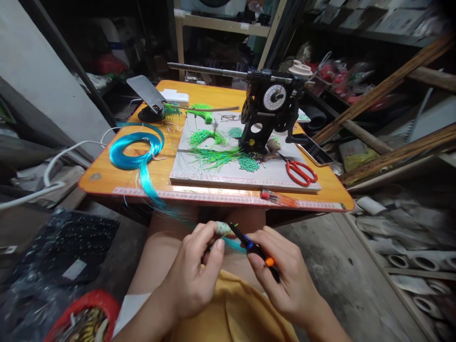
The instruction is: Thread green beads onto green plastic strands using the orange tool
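Note:
Low over my lap, my left hand (199,263) pinches thin strands, and a short bright green end pokes out past the fingertips. A pale, speckled green wrap (223,228) covers the tip of its index finger. My right hand (285,261) grips a slim black tool with a blue collar (250,245) and an orange part; its exact kind is unclear. The tool's dark tip touches or nearly touches the strand beside the wrapped finger. A coil of shiny blue fibre (121,151) lies on the table, and its loose tail hangs over the front edge towards my hands.
A wooden table (96,176) stands before me, a measuring tape along its front edge. On its pale board (181,172) are green strand bundles (213,156), green beads (248,163), red-handled scissors (301,173) and a black cranked winder (265,111). A red basin (103,299) sits lower left.

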Available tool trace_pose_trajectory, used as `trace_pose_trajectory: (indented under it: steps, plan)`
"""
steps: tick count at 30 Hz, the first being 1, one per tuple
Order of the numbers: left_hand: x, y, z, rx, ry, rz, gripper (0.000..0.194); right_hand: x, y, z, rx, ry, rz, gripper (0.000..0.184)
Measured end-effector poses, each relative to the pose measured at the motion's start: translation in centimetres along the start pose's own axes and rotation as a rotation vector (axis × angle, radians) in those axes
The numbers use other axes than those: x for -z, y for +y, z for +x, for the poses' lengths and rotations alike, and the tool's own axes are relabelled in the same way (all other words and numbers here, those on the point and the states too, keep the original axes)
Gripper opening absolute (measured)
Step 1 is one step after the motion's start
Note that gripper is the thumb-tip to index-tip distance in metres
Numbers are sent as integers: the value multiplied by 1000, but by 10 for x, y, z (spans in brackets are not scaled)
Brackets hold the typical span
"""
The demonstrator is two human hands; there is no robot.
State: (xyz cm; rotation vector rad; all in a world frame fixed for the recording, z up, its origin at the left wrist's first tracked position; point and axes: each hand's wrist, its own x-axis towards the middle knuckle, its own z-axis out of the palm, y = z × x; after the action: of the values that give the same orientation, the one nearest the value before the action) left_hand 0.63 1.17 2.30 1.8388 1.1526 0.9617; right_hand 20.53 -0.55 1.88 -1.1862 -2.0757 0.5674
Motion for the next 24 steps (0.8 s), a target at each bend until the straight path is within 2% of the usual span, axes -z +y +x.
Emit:
trace_pose_trajectory:
  steps: [4,10,12,13,15,17,18,20,22,24]
  plan:
    - [0,-1,2,-80,-29,-52,26,1,2,3,19,9,-50,10]
    - [-8,-8,0,-291,36,-160,28,-13,0,5,-8,-5,48,18]
    - [-9,-10,-1,-281,35,-177,28,-15,-1,3,-15,-15,61,19]
    - [-9,-12,-1,-234,32,-181,28,-12,0,1,-17,-17,56,19]
    - [-9,-16,-1,-78,24,-179,27,1,10,-2,-35,39,20,19]
    - [-8,-20,-1,83,17,-177,23,26,31,-4,-126,196,-94,23]
    - [-8,-21,-1,138,18,-180,22,42,45,-4,-225,320,-205,25]
    - [-9,-24,-2,190,44,-200,25,74,77,-4,-463,498,-584,30]
    - [-11,-24,-3,214,75,-218,29,100,109,0,-687,522,-926,37]
    - [-11,-22,-3,231,97,-215,32,114,131,5,-717,498,-977,40]
